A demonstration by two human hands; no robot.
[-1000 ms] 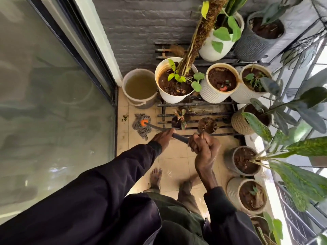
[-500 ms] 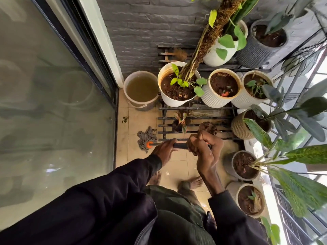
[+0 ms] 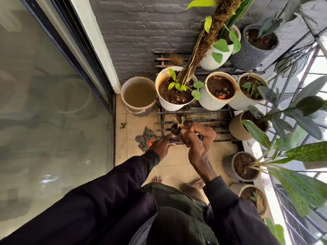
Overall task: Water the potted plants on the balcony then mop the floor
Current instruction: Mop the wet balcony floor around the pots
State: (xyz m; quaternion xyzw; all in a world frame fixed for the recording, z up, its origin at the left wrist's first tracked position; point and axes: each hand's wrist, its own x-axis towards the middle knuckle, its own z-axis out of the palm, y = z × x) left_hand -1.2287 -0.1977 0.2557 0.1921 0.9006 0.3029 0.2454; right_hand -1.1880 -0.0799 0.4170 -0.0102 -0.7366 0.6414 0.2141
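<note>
Balcony floor [image 3: 177,167]: beige tile, a narrow strip bounded by the glass sliding door [image 3: 53,112] on the left and potted plants [image 3: 210,101] on the right and far sides. A bucket [image 3: 139,112] of murky water is parked in the far-left corner.

The mop head [image 3: 144,137] is laid on the tiles at left, near the door track, on the near side of the bucket. The mop handle [image 3: 174,139] is run from the orange collar [image 3: 150,142] rightward, long axis roughly left-right in view.

Both hands are on the shaft: the left grip [image 3: 161,145] is wrapped round it just beside the collar, the right grip [image 3: 198,142] is curled tight round the upper end.

The mop head is placed left of both grips, with the left grip nearer.

Mopping is judged the step in hand; pot soil looks dark, so watering is probably done. The next stroke would likely be steered by the left grip along the handle axis. The metal rack [image 3: 194,112] and small pot [image 3: 175,129] just beyond the hands are to be cleared.
</note>
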